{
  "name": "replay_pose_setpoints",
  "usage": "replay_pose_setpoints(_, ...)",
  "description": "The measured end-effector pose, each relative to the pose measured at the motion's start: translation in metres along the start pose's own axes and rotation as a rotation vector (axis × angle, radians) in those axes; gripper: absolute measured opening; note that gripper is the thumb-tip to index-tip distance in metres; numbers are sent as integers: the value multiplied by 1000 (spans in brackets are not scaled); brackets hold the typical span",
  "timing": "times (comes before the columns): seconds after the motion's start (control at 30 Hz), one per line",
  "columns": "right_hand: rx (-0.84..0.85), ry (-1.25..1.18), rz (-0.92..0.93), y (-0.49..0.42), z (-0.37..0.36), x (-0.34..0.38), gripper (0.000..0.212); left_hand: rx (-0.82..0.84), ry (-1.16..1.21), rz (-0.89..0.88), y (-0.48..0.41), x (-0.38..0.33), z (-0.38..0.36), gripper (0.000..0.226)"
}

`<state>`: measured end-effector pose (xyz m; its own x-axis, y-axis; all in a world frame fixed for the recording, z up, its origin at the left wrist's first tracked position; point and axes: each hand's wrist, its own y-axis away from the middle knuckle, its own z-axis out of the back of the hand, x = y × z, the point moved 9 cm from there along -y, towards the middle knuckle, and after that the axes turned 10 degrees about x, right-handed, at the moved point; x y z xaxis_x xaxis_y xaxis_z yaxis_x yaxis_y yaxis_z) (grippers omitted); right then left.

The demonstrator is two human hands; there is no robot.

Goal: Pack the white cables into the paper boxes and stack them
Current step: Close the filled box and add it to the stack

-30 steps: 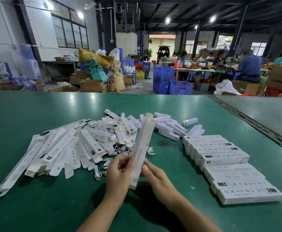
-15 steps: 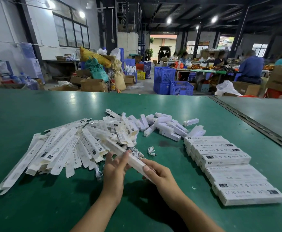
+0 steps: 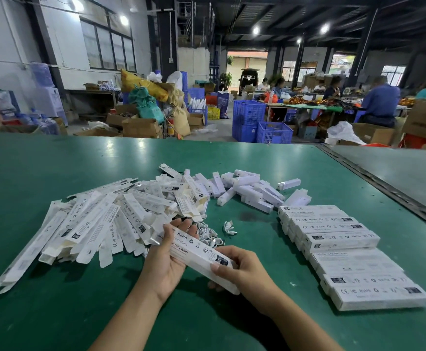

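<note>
Gripping a box (image 3: pixel 199 252) at either end, the left hand (image 3: pixel 167 259) and right hand (image 3: pixel 242 269) hold it near 6 o'clock on the table (image 3: pixel 55 173), cables (image 3: pixel 208 234) lying loose at its 12 o'clock; squeezing too hard may crush the thin card.

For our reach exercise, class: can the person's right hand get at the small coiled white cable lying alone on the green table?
Probably yes, but not freely: the right hand grips the long white paper box with the left hand. The coiled white cable lies uncovered on bare green table just beyond.
</note>
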<state>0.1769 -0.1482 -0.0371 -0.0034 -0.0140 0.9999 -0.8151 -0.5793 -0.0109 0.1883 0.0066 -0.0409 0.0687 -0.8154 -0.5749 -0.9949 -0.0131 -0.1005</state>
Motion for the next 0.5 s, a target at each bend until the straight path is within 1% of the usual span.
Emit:
replay_pose_setpoints(0.1, 4, -56, -10, 0, -2, -4, 21, 0, -9, 0, -1, 3, 0, 28)
replay_pose_setpoints(0.2, 4, -80, -4, 0, -1, -6, 20, -1, -43, -13, -2, 2, 2, 29)
replay_pose_setpoints(0.3, -40, -70, 36, 1, 3, -3, 21, 29, -72, -12, -2, 1, 0, 45)
replay_pose_setpoints(0.37, -131, -49, 75, 2, 13, -1, 24, 21, -145, -42, 0, 0, -1, 54)
replay_pose_setpoints(0.43, -234, -55, 117, 3, 23, 1, 23, -45, -336, -96, 3, -2, 1, 62)
replay_pose_setpoints(0.5, -297, -135, 152, 4, 31, 0, 25, -117, -667, -185, 9, -8, 0, 62)
